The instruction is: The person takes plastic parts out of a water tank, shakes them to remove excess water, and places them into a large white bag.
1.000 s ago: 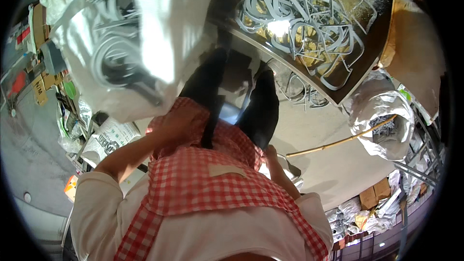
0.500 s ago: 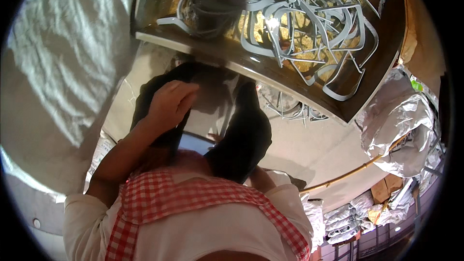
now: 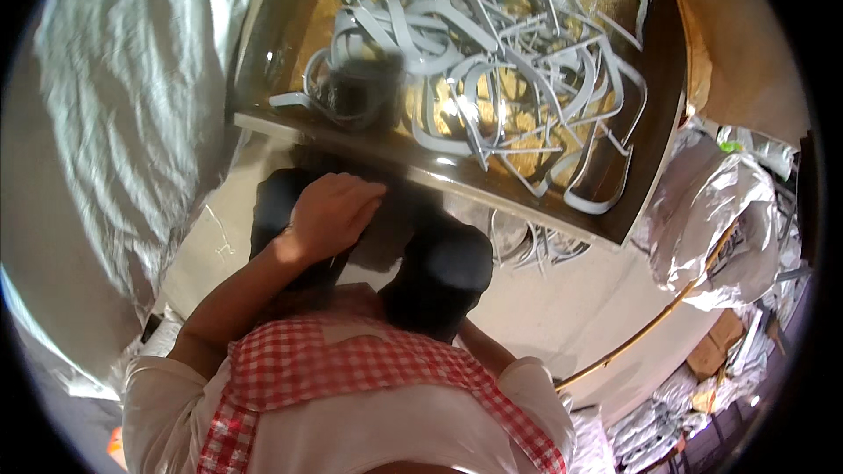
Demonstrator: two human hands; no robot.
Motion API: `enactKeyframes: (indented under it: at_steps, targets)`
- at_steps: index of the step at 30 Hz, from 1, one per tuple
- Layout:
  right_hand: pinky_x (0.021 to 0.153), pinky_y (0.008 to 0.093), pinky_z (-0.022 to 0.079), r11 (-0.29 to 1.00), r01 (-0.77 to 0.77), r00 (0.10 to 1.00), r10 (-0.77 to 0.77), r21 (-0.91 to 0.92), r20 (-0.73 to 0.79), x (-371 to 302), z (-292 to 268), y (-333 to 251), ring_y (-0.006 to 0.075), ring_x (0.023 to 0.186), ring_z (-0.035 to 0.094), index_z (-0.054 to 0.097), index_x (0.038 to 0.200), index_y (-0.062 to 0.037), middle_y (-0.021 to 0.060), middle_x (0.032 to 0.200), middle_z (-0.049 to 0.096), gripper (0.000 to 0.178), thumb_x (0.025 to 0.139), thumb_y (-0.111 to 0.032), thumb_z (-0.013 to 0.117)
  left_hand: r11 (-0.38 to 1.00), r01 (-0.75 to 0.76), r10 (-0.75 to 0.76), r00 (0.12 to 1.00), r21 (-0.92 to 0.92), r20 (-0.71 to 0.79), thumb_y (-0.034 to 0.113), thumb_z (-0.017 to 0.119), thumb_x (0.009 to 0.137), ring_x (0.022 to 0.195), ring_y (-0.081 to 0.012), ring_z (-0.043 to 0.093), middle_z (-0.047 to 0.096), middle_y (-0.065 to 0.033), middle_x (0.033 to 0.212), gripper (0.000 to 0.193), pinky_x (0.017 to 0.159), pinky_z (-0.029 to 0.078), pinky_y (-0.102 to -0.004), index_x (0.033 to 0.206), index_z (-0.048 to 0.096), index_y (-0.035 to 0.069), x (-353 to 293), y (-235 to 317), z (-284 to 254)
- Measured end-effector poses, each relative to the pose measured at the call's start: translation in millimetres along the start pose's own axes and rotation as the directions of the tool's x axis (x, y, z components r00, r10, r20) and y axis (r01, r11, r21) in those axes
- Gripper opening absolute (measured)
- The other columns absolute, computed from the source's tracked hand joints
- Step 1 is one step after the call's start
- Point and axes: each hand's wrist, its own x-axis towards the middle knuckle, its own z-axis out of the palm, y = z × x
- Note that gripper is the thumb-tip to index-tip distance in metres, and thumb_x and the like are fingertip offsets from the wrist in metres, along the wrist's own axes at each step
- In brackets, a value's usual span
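Grey plastic strips [image 3: 492, 79] lie in a loose tangled heap on the worktop [image 3: 421, 171], a dark-edged surface with a yellowish glossy top, spread from its near-left corner across to its right end. Many are bent into loops and hooks, and some overhang the near edge on the right. None of them is in either hand.

The left hand [image 3: 329, 211] rests palm down just below the near edge of the worktop, on the person's dark-clad left knee [image 3: 281, 211], fingers loosely curled and lying flat; its grip is closed on nothing. The right hand is not visible: the right forearm [image 3: 483, 347] runs down behind the right knee [image 3: 443, 272] and its end is hidden, so the state of that grip cannot be told.

Judged from this, the handling of the strips is at a pause, or not begun, with the person seated close and both hands off the heap. Taking a strip would call for the left hand to lift over the worktop edge and pick one piece clear of the tangle, since the loops interlock and could drag neighbours along.

Round about, a red-and-white checked apron [image 3: 351, 377] covers a white shirt. A large pale sack [image 3: 132, 114] stands to the left, a crumpled clear plastic bag [image 3: 729, 219] to the right, and a thin yellow rod [image 3: 659, 316] slants across the pale floor [image 3: 562, 307].
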Motion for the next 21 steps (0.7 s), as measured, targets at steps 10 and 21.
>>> enactKeyframes:
  at_steps: [10,21]
  targets:
    - [0.064,0.0376,0.045,0.872,0.334,0.887,-0.420,-0.359,-0.194,-6,-75,-31,0.0307,0.079,0.061,0.060,0.092,0.0008,0.0205,0.086,0.062,0.029,0.077,-0.024,0.058,0.971,-0.045,0.016,0.992,0.234,0.124,0.017,0.051,0.084,0.078,-0.0297,0.057,0.060,-0.0112,0.081,0.016,0.068,0.045,-0.0384,0.093,0.061,0.007,-26,5,5]
    - [0.073,0.0267,0.046,0.852,0.508,0.626,-0.465,-0.125,-0.625,-21,-161,-141,0.0145,0.079,0.060,0.061,0.099,0.0003,0.0104,0.086,0.065,0.018,0.084,-0.010,0.057,0.960,0.163,-0.195,0.972,-0.228,-0.128,0.018,0.047,0.088,0.077,-0.0254,0.056,0.059,-0.0151,0.082,0.020,0.073,0.044,-0.0329,0.091,0.056,0.000,10,2,-18]
